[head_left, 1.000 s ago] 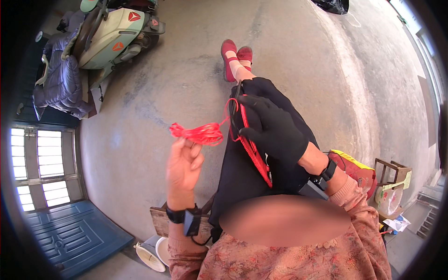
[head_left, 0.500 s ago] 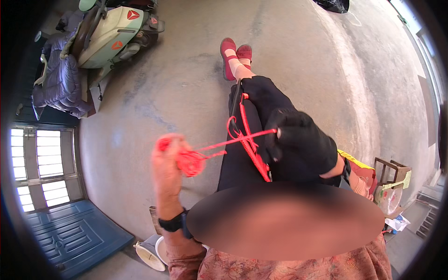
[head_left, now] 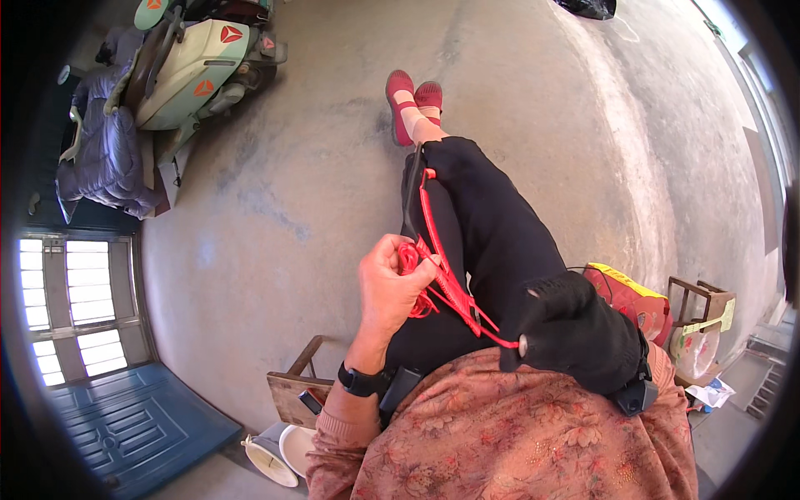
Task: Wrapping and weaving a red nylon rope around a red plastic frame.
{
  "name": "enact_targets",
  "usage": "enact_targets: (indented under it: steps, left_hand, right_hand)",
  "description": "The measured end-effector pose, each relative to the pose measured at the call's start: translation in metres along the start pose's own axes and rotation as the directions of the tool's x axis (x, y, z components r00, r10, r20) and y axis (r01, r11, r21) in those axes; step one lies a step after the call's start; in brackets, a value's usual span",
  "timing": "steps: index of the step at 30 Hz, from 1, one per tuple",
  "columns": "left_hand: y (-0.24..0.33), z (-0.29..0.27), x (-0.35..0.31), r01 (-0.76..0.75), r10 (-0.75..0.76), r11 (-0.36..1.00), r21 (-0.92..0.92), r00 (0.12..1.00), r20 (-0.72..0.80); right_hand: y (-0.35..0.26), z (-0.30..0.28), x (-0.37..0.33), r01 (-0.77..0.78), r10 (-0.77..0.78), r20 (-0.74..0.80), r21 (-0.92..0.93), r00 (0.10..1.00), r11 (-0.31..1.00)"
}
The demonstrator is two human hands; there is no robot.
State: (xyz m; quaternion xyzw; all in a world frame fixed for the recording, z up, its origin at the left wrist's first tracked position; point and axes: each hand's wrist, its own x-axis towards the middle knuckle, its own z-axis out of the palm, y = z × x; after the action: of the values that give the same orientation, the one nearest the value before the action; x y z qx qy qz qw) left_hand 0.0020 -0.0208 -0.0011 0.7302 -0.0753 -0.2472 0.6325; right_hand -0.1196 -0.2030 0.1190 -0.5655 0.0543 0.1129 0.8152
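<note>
My bare left hand (head_left: 390, 285) is closed over my lap on a small bundle of red cord (head_left: 408, 257), whose loops hang below the fingers. A black glove with bared fingertips covers my right hand (head_left: 579, 337), which is lower and to the right, near my waist. Its fingers pinch a strand of the same cord, running from the lap to the fingertips. Along my thighs lies a thin, dark, curved strip (head_left: 411, 196) with a red cord-covered length (head_left: 430, 215) beside it. My left hand partly hides where they meet the bundle.
A scooter (head_left: 193, 71) with a quilted purple cover (head_left: 112, 142) stands at the far left. Beside my left arm are a wooden stool (head_left: 287, 396) and a white bucket (head_left: 296, 450). A red bag (head_left: 629, 300) and a wooden frame (head_left: 708, 304) sit at my right.
My left hand has moved right and inward with the cord bundle, onto the lap. My right hand has drawn down and right toward my waist, still pinching the strand.
</note>
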Motion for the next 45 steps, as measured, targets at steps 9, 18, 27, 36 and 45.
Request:
enact_targets:
  steps: [9, 18, 27, 36, 45]
  left_hand:
    - [0.029, -0.058, 0.009, -0.069, 0.040, 0.960, -0.271, 0.993, -0.112]
    - [0.017, -0.014, 0.019, -0.165, 0.123, 0.770, 0.616, 0.986, 0.110]
    - [0.052, -0.021, -0.010, 0.317, 0.014, 0.702, -0.638, 0.889, 0.457]
    - [0.039, -0.050, -0.050, 0.351, -0.191, 0.565, -0.747, 0.936, 0.295]
    - [0.009, -0.082, -0.103, 0.406, -0.315, 0.821, -0.401, 0.908, 0.275]
  right_hand:
    - [0.041, -0.055, 0.090, 0.037, -0.424, -0.192, -0.879, 0.885, 0.476]
    - [0.098, -0.044, 0.121, 0.114, -0.279, -0.151, -0.656, 0.948, 0.746]
    - [0.004, -0.018, 0.046, 0.122, -0.135, -0.013, 0.523, 0.991, 0.843]
    - [0.086, -0.050, 0.081, -0.114, 0.118, -0.278, 0.028, 0.953, 0.993]
    - [0.109, -0.039, 0.094, -0.195, 0.247, -0.207, 0.243, 0.947, 0.950]
